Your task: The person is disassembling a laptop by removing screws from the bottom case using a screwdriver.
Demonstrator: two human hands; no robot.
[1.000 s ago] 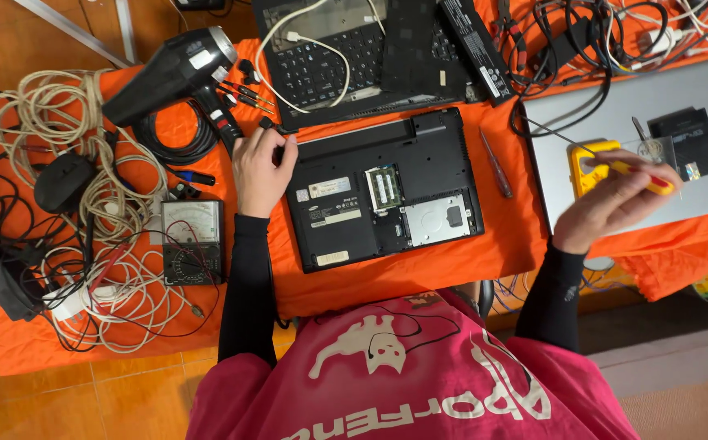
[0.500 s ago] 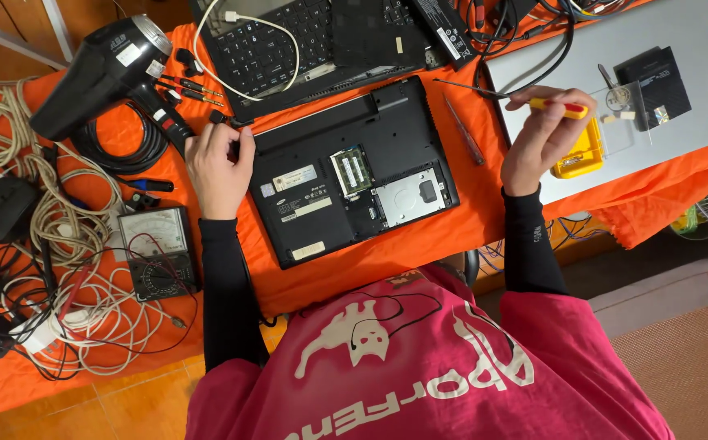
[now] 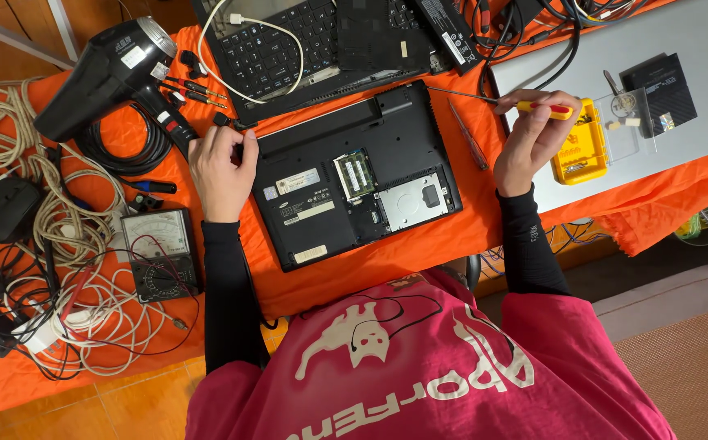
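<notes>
On the orange cloth, the upturned black laptop [image 3: 355,183] lies steadied by the left hand [image 3: 222,169], fingers curled on its corner. The right hand [image 3: 530,140], now drawn nearer, pinches a yellow-handled screwdriver [image 3: 517,103], probably clear of the casing. Bare cloth remains along the front edge.

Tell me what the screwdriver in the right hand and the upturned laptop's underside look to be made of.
Screwdriver: thin bare-metal shaft by its grey glint; yellow and red handle, likely glossy plastic. Upturned laptop: matte black case, probably moulded plastic; the open bay shows a silvery plate, apparently sheet metal. The right hand grips the handle.
</notes>
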